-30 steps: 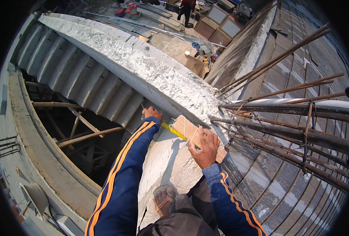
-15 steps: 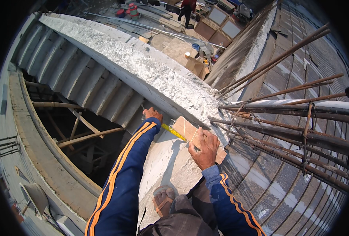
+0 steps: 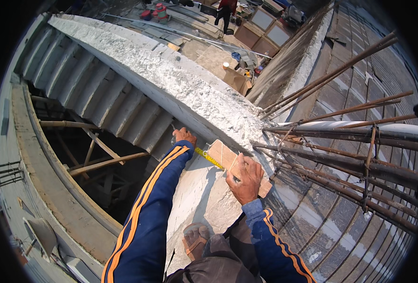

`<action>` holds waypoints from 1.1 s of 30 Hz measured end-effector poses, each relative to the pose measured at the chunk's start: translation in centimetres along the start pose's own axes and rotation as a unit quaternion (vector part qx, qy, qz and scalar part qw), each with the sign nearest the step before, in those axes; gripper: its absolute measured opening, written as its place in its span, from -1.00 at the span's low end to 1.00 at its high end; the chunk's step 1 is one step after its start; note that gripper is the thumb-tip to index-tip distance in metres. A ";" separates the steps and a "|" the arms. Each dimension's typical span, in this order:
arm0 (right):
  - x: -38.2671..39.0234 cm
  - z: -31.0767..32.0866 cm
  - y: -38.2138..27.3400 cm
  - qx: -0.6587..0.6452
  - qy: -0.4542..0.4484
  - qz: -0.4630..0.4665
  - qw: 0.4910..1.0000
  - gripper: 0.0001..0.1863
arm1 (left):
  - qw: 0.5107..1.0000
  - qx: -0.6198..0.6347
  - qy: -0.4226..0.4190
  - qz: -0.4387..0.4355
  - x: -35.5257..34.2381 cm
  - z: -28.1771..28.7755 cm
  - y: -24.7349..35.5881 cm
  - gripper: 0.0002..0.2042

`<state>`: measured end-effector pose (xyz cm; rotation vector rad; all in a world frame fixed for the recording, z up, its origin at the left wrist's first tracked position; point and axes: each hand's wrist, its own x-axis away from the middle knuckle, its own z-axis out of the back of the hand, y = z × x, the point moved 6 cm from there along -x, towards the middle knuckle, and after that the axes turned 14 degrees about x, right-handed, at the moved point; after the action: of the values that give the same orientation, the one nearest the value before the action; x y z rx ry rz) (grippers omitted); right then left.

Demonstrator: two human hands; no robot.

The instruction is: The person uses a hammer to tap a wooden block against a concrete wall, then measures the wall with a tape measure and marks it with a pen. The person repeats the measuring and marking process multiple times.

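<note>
A yellow tape measure [image 3: 209, 158] is stretched between my two hands over the top of the pale concrete landing. My left hand [image 3: 184, 137] is closed around its far-left end, beside the lowest stair step; what lies inside that fist is mostly hidden. At the other end, my right hand [image 3: 245, 179] has its fingers bent and pinches the tape against a small wooden board [image 3: 222, 153]. White string is wound around this board, which lies along the foot of the rough wall. My sandalled foot [image 3: 196, 239] stands on the concrete below.
Concrete stairs [image 3: 93, 96] climb to the far left beside a rough-topped wall [image 3: 171, 66]. Left of me gapes a deep opening [image 3: 107, 184] crossed by wooden poles. Rusty rebar [image 3: 341, 158] juts out at the right above a ribbed slope. Far below, a person [image 3: 225, 14] stands among building materials.
The view has shifted very slightly. Both hands and the tape keep almost the same places.
</note>
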<state>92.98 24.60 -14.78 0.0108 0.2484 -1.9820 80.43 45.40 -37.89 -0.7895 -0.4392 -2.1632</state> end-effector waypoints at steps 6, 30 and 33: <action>0.0 -0.1 0.0 0.003 -0.003 0.001 1.000 -0.22 | 1.000 -0.003 -0.007 0.001 0.2 0.4 0.1 -0.58; 0.1 -0.2 0.1 0.002 -0.004 0.002 1.000 -0.22 | 1.000 0.005 0.011 -0.007 0.3 0.7 0.3 -0.71; 0.1 -0.1 0.1 0.000 -0.003 0.004 1.000 -0.22 | 1.000 0.004 0.017 -0.004 0.3 0.8 0.3 -0.71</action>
<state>92.98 24.52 -14.94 0.0058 0.2429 -1.9748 80.80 45.45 -37.06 -0.7457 -0.4347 -2.1780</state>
